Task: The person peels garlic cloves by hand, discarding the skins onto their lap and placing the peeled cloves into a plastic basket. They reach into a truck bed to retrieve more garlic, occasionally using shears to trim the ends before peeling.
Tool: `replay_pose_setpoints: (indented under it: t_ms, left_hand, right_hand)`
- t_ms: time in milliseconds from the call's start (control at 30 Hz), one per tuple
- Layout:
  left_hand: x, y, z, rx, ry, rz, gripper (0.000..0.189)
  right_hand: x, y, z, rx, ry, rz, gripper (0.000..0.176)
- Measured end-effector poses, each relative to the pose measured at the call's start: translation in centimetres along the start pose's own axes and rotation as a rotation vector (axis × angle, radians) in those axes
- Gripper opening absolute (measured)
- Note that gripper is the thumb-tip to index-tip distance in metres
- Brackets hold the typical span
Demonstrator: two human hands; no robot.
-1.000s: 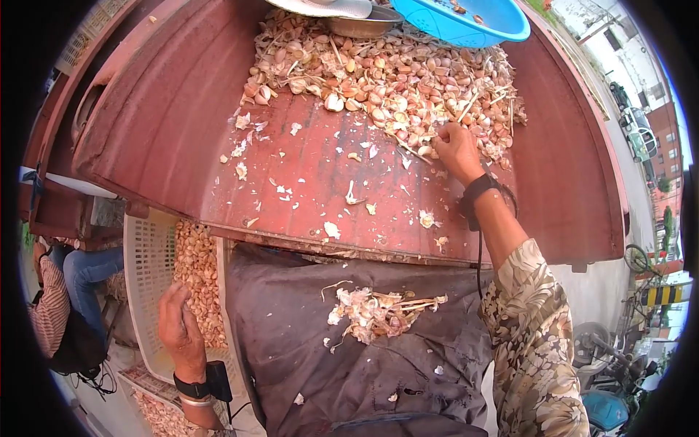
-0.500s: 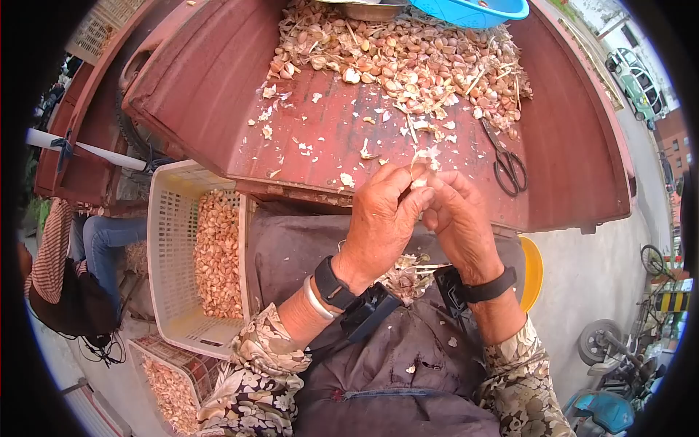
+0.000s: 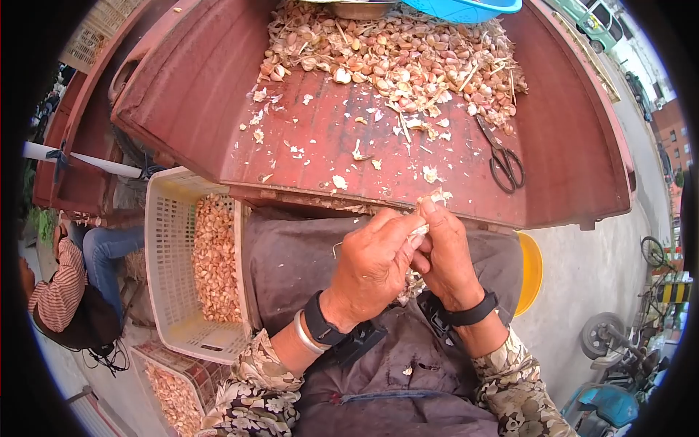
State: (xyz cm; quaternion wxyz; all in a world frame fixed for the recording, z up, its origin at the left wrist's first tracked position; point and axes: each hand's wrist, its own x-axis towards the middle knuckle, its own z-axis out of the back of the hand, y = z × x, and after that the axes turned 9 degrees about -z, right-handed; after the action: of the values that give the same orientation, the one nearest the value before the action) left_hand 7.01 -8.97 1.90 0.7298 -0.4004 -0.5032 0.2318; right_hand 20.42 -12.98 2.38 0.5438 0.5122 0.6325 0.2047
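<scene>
Above my lap, both hands meet at the fingertips. My left hand (image 3: 373,266) is closed, its thumb and forefinger pinching a pale garlic clove (image 3: 420,230). Against it, my right hand (image 3: 448,261) is closed too, with papery garlic skin (image 3: 439,195) poking out past its thumb. The fingers partly hide the clove. Ahead of them lies the red metal truck bed (image 3: 306,171), dotted with bits of skin. A heap of garlic cloves (image 3: 408,62) covers its far part. Dark-handled scissors (image 3: 506,164) rest on the bed to the right. Below my hands, more garlic skins lie on my dark apron (image 3: 386,364).
To the left stands a cream plastic crate (image 3: 164,255) holding garlic cloves, with another crate (image 3: 196,371) below it. A yellow basin (image 3: 530,273) is at my right. A blue basin (image 3: 466,9) sits behind the heap. Another person (image 3: 69,284) is at far left.
Both hands have drawn back toward my lap, still together at the fingertips. A piece of skin now lies on the bed near its front edge. The view has shifted slightly.
</scene>
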Motion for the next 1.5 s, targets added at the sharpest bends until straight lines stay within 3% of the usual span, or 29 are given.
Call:
replay_pose_setpoints:
  t_ms: [67, 133, 167, 200, 233, 267, 300, 400, 500, 533, 600, 667, 800, 867, 900, 967, 1067, 1133, 1267, 1333, 1367, 1433, 1500]
  left_hand:
    - [-0.3, -0.8, 0.8, -0.185, -0.005, 0.134, 0.016]
    - [-1.4, -0.2, 3.6, -0.17, -0.175, 0.193, 0.017]
    - [-2.1, -0.2, 5.8, -0.064, -0.291, 0.221, 0.018]
    - [-2.7, 0.1, 8.5, 0.149, -0.391, 0.242, 0.02]
    - [-3.5, 0.8, 11.9, 0.543, -0.37, 0.238, 0.025]
    - [-4.5, 1.3, 15.0, 1.07, -0.245, 0.163, 0.027]
    - [-5.4, 1.8, 17.7, 1.588, -0.09, 0.073, 0.029]
    - [-9.7, 3.4, 21.3, 1.282, -0.268, 0.234, 0.027]
    - [-10.2, 3.1, 19.4, 0.691, -0.376, 0.432, 0.028]
    - [-9.6, 3.0, 18.7, 0.636, -0.317, 0.447, 0.028]
    - [-7.9, 2.7, 16.5, 0.522, -0.203, 0.477, 0.03]
    - [-5.6, 2.9, 13.1, 0.229, -0.223, 0.443, 0.03]
    - [-1.2, 1.1, 6.9, -0.073, -0.085, 0.432, 0.037]
    - [-0.8, 1.2, 5.6, -0.04, 0.04, 0.354, 0.035]
    - [-1.2, 1.5, 5.3, 0.001, 0.084, 0.253, 0.025]
    - [-2.6, 0.7, 4.5, -0.164, 0.012, 0.355, 0.02]
    - [-4.2, -1.3, 4.8, -0.377, -0.049, 0.414, 0.014]
    - [-5.1, -2.9, 5.9, -0.528, -0.049, 0.508, 0.013]
    - [-6.4, -4.2, 8.1, -0.294, -0.131, 0.351, 0.009]
    - [-7.6, -3.0, 12.3, -0.309, -0.337, 0.371, 0.012]
    - [-8.1, -2.3, 14.0, -0.339, -0.359, 0.408, 0.016]
    - [-9.7, -1.6, 16.2, -0.401, -0.412, 0.512, 0.024]
    - [-8.2, -4.0, 12.5, -0.242, -0.24, 0.497, 0.03]
  right_hand:
    - [0.0, 0.0, -0.7, 0.073, -0.02, -0.059, 0.037]
    - [0.0, 2.4, 1.4, -0.357, 0.07, -0.197, 0.03]
    - [0.2, 2.7, 2.4, -0.688, 0.16, 0.04, 0.028]
    - [0.6, 3.1, 3.2, -1.012, 0.254, 0.291, 0.033]
    - [1.2, 4.1, 3.8, -1.055, 0.205, 0.275, 0.039]
    - [2.1, 5.1, 4.2, -1.094, 0.153, 0.253, 0.046]
    - [4.4, 5.3, 5.0, -1.119, -0.013, 0.359, 0.037]
    - [13.2, 5.2, 7.7, -1.144, -0.308, 0.535, 0.027]
    - [18.1, 4.5, 7.1, -1.358, -0.431, 0.637, 0.022]
    - [18.5, 4.5, 6.4, -1.431, -0.472, 0.669, 0.022]
    - [17.7, 4.8, 5.1, -1.34, -0.37, 0.567, 0.02]
    - [15.1, 4.5, 3.5, -1.244, -0.23, 0.552, 0.018]
    - [6.2, 2.7, -0.9, -1.023, 0.051, 0.462, 0.012]
    - [2.7, 2.2, -2.0, -0.942, 0.175, 0.378, 0.012]
    - [1.6, 2.2, -2.0, -0.951, 0.18, 0.382, 0.012]
    - [-0.1, 2.1, -2.1, -0.962, 0.198, 0.39, 0.013]
    - [-2.2, 2.7, -2.0, -0.8, 0.358, 0.123, 0.013]
    - [-2.9, 2.7, -2.2, -0.725, 0.46, 0.074, 0.015]
    - [-3.0, 3.3, -2.8, -0.724, 0.618, 0.028, 0.012]
    - [-1.7, 3.4, -1.7, -0.779, 0.725, -0.005, 0.011]
    - [-1.6, 3.0, -1.5, -0.609, 0.701, -0.148, 0.009]
    - [-1.5, 2.1, -2.2, -0.509, 0.688, -0.229, 0.009]
    - [-1.1, 0.5, -3.3, -0.54, 0.664, -0.247, 0.01]
